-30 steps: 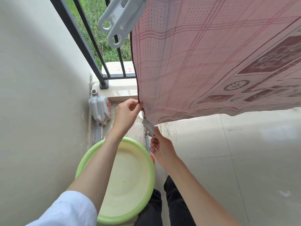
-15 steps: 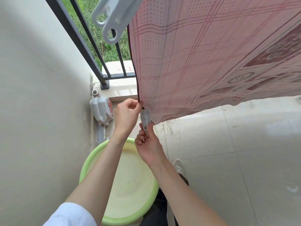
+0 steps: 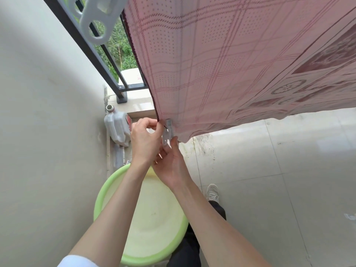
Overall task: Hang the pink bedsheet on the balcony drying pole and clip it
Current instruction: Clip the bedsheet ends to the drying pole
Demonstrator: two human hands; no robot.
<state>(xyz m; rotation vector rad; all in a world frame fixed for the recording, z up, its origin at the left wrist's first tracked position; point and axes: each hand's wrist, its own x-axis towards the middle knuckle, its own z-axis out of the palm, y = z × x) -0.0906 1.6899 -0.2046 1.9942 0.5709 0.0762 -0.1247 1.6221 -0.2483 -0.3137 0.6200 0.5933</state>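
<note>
item: pink bedsheet [image 3: 231,60], already draped from overhead and hanging down across the right of my view; the pole itself is out of frame. its lower left corner sits just above my hands.

left hand [image 3: 145,139]: fingers curled, pinching the dark hemmed edge of the sheet at that corner.

right hand [image 3: 170,164]: thumb and fingers closed around the tail of a small clear clip [image 3: 168,130], whose head sits against the hem just beside the left pinch. i cannot tell whether its mouth has bitten onto the cloth yet.

step in hand, as i judge it: clipping the corner. to do it well, i keep the left pinch taut so the layers lie flat, squeeze the clip tail wide, slide the mouth well over the hem, then release and tug lightly.

surroundings: large white peg [image 3: 94,18] at top left near the sheet's upper edge; black railing [image 3: 100,60] with greenery beyond; grey plastic jug [image 3: 116,126] against the wall; green basin [image 3: 146,218] on the floor under my forearms; one shoe [image 3: 212,192] on the tiles.

obstructions: the basin sits close to my feet, a trip risk if i step sideways; the wall crowds my left elbow.
</note>
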